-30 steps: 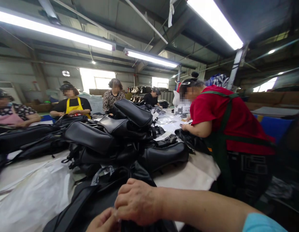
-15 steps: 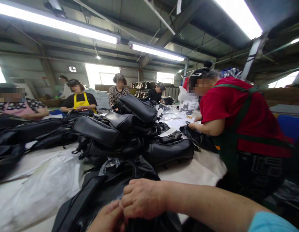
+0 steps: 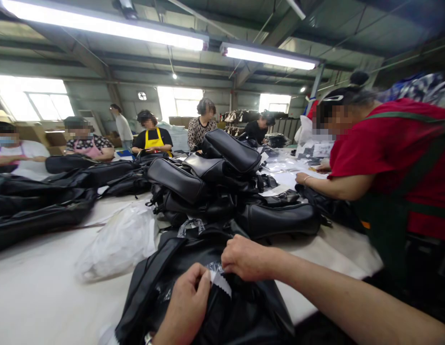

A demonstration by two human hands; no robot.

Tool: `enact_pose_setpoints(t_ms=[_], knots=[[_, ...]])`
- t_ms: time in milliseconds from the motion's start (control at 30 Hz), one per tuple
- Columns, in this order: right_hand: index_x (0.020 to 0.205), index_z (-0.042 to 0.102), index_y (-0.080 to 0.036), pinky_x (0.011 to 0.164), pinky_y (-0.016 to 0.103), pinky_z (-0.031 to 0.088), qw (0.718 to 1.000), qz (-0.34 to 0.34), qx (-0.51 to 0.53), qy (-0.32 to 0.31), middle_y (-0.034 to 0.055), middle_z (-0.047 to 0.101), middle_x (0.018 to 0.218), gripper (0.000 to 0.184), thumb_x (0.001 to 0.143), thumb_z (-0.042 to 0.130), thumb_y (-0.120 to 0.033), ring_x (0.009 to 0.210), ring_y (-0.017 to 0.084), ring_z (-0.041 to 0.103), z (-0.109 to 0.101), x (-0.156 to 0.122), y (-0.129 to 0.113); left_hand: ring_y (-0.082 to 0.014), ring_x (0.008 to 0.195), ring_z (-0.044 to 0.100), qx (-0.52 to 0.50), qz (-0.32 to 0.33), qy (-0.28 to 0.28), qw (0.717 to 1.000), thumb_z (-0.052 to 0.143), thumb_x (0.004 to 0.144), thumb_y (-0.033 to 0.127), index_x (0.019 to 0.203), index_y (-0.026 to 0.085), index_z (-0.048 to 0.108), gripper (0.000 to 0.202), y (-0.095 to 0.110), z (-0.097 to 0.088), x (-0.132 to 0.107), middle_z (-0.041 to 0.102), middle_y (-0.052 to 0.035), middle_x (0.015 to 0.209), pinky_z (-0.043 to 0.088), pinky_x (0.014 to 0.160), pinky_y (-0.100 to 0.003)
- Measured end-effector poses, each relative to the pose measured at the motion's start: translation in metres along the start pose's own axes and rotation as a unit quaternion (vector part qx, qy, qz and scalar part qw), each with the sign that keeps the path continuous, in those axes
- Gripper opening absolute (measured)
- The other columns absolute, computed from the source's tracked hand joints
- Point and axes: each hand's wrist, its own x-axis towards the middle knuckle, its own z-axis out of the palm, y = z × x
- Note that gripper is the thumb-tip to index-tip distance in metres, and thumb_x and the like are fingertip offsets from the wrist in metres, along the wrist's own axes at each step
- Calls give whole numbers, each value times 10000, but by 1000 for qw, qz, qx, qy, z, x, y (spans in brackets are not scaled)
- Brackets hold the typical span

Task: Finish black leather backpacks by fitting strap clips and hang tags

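Observation:
A black leather-look bag (image 3: 146, 282) lies on the table right in front of me. My left hand (image 3: 189, 299) is over it, thumb and forefinger pinched on a white strip (image 3: 221, 283) with a zigzag edge. Beside that strip, crinkled clear plastic film (image 3: 214, 266) shows against the black material. My right hand (image 3: 245, 257) is closed just above and to the right, its fingertips at the film and the bag; what they grip is hidden.
Behind the bag rises a pile of black bags (image 3: 204, 179). A clear plastic sack (image 3: 118, 244) of white material rests left of it. More black bags (image 3: 46, 206) lie further left. A co-worker in red (image 3: 394, 158) leans over the table on the right; several others work beyond.
My hands were close together and have moved apart, exposing the white zigzag strip between them. The view has shifted left, so the pile sits further right.

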Motion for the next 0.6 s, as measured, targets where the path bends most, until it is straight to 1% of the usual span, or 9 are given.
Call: enact_pose_setpoints(t_ms=[33, 100, 200, 267, 333, 400, 500, 567, 600], knots=[[799, 707, -189, 747, 313, 388, 1000, 2, 22, 5, 32, 717, 787, 138, 860, 587, -220, 807, 187, 609, -1, -2, 1, -155, 658, 488, 4, 1, -4, 1000, 494, 870, 395, 670, 187, 525, 290, 2, -2, 0, 517, 21, 638, 369, 617, -237], [871, 704, -196, 796, 296, 404, 996, -3, 73, 48, 26, 717, 858, 126, 862, 579, -200, 843, 168, 620, -2, -6, 2, -151, 655, 474, -10, -9, -20, 1000, 501, 861, 400, 660, 189, 514, 291, 4, -3, 2, 503, 25, 636, 366, 613, -234], [992, 683, -194, 852, 278, 420, 986, -40, 123, 105, 38, 707, 963, 167, 844, 608, -207, 928, 165, 624, 3, -6, 0, -139, 643, 431, -59, -36, -36, 997, 521, 844, 461, 669, 186, 508, 326, -1, -3, 5, 475, 31, 641, 351, 587, -225], [983, 689, -186, 835, 267, 439, 981, -73, 131, 120, 46, 703, 935, 161, 852, 606, -226, 900, 164, 632, 12, -2, -1, -130, 616, 398, -88, -57, -52, 993, 526, 828, 528, 677, 184, 505, 376, -8, -2, 7, 455, 35, 633, 328, 553, -221], [930, 705, -169, 781, 246, 458, 979, -85, 130, 130, 50, 698, 870, 153, 872, 579, -234, 817, 152, 636, 21, 5, -2, -119, 571, 358, -110, -76, -72, 988, 529, 799, 592, 662, 189, 480, 429, -14, -1, 9, 417, 48, 593, 295, 519, -221], [912, 715, -156, 735, 219, 466, 979, -74, 144, 127, 50, 704, 846, 155, 867, 594, -242, 771, 141, 638, 26, 9, -2, -111, 541, 324, -124, -89, -81, 985, 543, 773, 620, 652, 194, 460, 450, -19, -1, 10, 380, 62, 561, 266, 500, -222], [905, 723, -164, 687, 183, 465, 981, -35, 171, 87, 17, 721, 811, 131, 852, 630, -240, 725, 118, 643, 26, 11, -2, -111, 537, 322, -130, -96, -66, 985, 577, 762, 591, 653, 193, 477, 424, -25, 0, 11, 387, 59, 564, 251, 493, -226], [896, 719, -167, 665, 172, 456, 984, -28, 160, 72, 3, 722, 794, 120, 853, 629, -234, 706, 107, 640, 23, 9, -3, -120, 566, 354, -129, -93, -55, 986, 594, 759, 564, 656, 186, 504, 402, -29, 1, 13, 420, 45, 590, 275, 511, -230], [885, 712, -165, 658, 176, 449, 987, -39, 138, 73, 4, 719, 789, 117, 855, 622, -234, 705, 107, 637, 22, 8, -3, -125, 582, 366, -129, -90, -52, 986, 605, 748, 562, 644, 182, 510, 405, -31, 2, 14, 429, 39, 593, 289, 526, -233]])
